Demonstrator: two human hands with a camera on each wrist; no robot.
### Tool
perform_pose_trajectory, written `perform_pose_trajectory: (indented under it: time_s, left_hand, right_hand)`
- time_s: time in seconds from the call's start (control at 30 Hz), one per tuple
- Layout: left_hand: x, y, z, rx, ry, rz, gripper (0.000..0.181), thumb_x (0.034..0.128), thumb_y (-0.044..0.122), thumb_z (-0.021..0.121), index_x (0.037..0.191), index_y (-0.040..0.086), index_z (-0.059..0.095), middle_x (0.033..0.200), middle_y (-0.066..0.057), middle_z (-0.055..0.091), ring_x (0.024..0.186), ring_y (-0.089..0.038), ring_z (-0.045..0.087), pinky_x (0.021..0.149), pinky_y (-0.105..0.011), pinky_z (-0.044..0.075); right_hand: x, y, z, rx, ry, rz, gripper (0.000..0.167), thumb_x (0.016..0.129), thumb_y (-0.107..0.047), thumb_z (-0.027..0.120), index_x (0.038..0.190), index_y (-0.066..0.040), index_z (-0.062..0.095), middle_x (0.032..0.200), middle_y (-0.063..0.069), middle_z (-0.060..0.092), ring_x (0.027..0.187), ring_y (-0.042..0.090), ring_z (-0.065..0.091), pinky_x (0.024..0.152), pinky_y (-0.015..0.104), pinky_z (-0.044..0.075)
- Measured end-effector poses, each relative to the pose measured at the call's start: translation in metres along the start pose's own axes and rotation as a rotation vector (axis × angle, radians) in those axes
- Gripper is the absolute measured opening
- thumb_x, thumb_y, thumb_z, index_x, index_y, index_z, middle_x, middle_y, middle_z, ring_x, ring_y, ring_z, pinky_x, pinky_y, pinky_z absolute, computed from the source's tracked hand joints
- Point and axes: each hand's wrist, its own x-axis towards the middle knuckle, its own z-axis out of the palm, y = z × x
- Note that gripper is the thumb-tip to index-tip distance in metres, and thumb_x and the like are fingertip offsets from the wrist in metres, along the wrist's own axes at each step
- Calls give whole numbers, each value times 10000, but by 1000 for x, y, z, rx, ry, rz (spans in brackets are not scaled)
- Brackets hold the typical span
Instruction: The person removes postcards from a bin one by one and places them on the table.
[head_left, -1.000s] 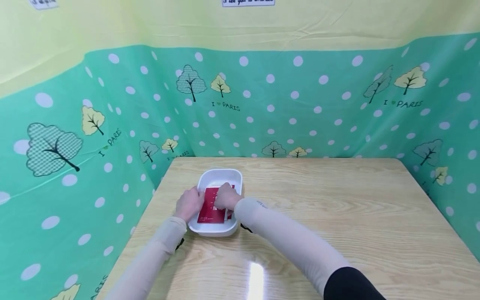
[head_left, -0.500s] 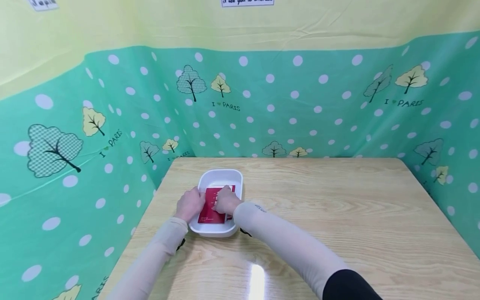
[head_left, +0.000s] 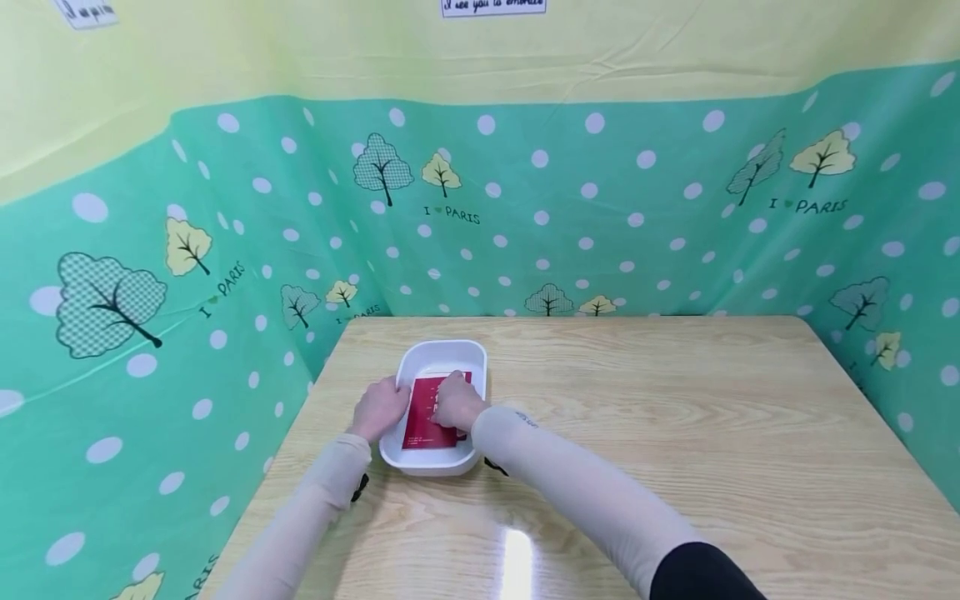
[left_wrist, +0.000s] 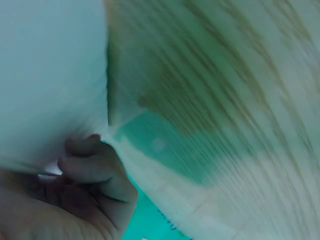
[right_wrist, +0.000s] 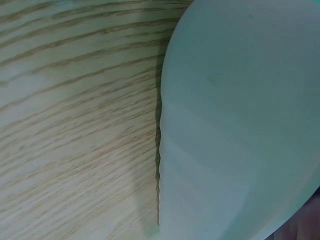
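Note:
A white plastic tub [head_left: 427, 461] with rounded corners stands near the table's left side. Inside it lies a red booklet [head_left: 420, 425] with small white print, with red and white edges of something under it at its upper right. My left hand [head_left: 380, 408] grips the tub's left rim; the left wrist view shows curled fingers [left_wrist: 87, 167] against the tub's outer wall [left_wrist: 50, 75]. My right hand [head_left: 456, 402] reaches over the tub's right rim and holds the booklet near its right edge, fingertips partly hidden. The right wrist view shows mainly the tub's outer wall [right_wrist: 235, 120].
The wood-grain table [head_left: 637, 417] extends to the right of the tub. A green dotted curtain [head_left: 585, 208] with tree prints hangs behind the table and at both sides. A bright light reflection lies near the front.
The red booklet has shifted slightly right and now covers the white strip that showed along its lower right edge. The left hand stays on the rim.

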Motion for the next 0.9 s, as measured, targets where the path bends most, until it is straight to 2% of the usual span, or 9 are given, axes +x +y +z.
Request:
perform_pose_trajectory:
  time_s: [0.1, 0.3, 0.53, 0.8, 0.9]
  left_hand:
    - [-2, 2, -1, -42, -17, -9, 407, 1085, 318, 401, 991, 12, 652, 840, -145, 649, 765, -268, 674, 630, -398, 608]
    - [-1, 1, 4, -6, -4, -35, 430, 1089, 329, 371, 904, 30, 620, 753, -129, 573, 706, -253, 625, 589, -362, 570]
    - [2, 1, 8, 1, -1, -14, 418, 1089, 323, 374, 893, 38, 609, 734, -122, 560, 669, -241, 616, 549, -338, 551]
    - [4, 0, 4, -24, -11, -12, 416, 1083, 322, 393, 920, 23, 632, 754, -135, 605, 678, -251, 641, 549, -351, 567]
    - [3, -1, 3, -33, -21, -16, 434, 1090, 339, 378, 943, 21, 635, 764, -134, 603, 688, -251, 638, 555, -345, 565]
  right_hand:
    - [-1, 2, -1, 10, 16, -1, 926, 904, -185, 850, 1519, 134, 236, 925, 170, 607, 546, 247, 662, 429, 347, 575]
    - [-8, 2, -3, 87, 22, 10, 882, 908, -129, 829, 1506, 118, 231, 855, 174, 621, 509, 272, 665, 420, 371, 575]
    - [-11, 1, -4, 112, 62, 13, 884, 902, 23, 743, 1553, 111, 151, 844, 196, 615, 545, 274, 658, 422, 383, 573]
    - [-15, -1, -10, 128, 71, -35, 753, 869, 50, 757, 1459, 135, 295, 929, 186, 586, 609, 267, 655, 491, 389, 607]
    - [-18, 0, -13, 136, 72, -65, 650, 872, 46, 758, 1402, 123, 391, 963, 154, 582, 670, 250, 655, 527, 371, 614]
